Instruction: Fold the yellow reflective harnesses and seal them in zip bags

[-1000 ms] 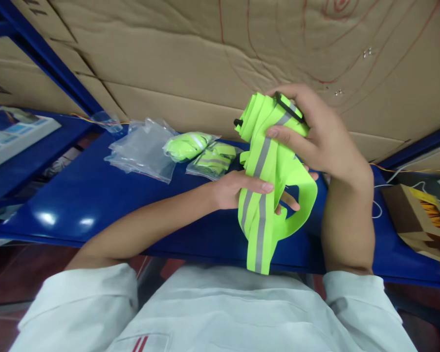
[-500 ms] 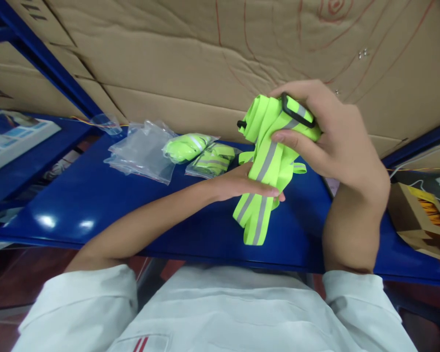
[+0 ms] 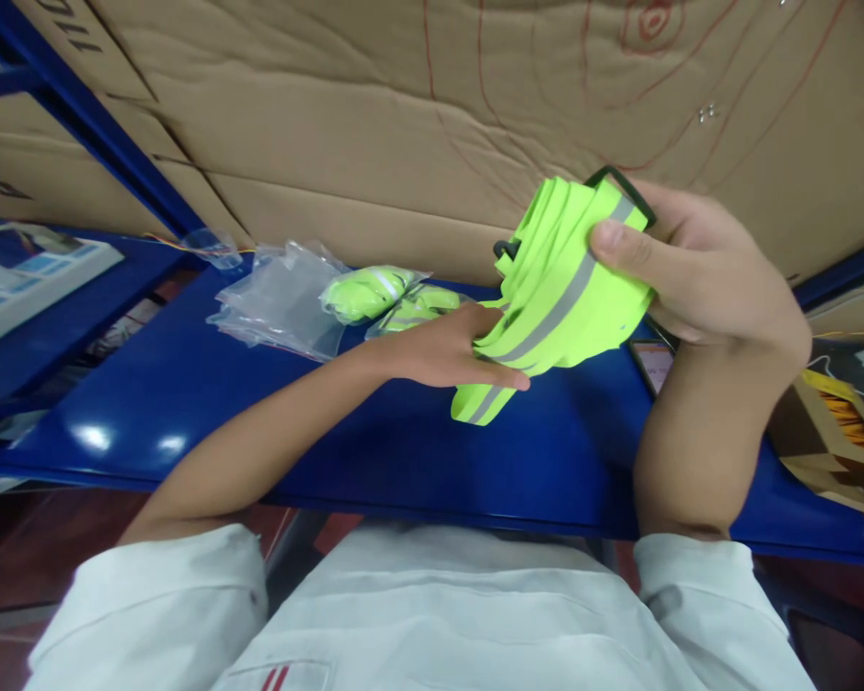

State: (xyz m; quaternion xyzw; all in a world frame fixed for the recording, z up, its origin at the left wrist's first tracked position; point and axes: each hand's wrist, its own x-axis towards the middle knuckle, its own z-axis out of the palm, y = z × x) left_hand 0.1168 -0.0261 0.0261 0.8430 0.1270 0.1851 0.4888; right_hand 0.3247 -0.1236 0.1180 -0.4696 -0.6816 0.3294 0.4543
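Note:
A neon-yellow reflective strap with a grey stripe and black buckles is held in folded layers above the blue table. My right hand grips its upper right end, thumb pressed on the front and fingers hidden behind, beside a black buckle. Lower down, my left hand is closed round the strap's lower left part, the thumb lying across the front. A short loop of the strap hangs below the left thumb. Just past the left hand lie a packed neon strap in a clear bag and a second bagged one, partly hidden.
Clear plastic bags lie stacked on the blue table to the left. A phone is partly behind my right forearm. At right stands an open cardboard box with orange contents. A large cardboard sheet rises behind.
My right hand has moved right, drawing the strap's folds out to a slant. The left hand has shifted slightly left, and less of the strap hangs below it.

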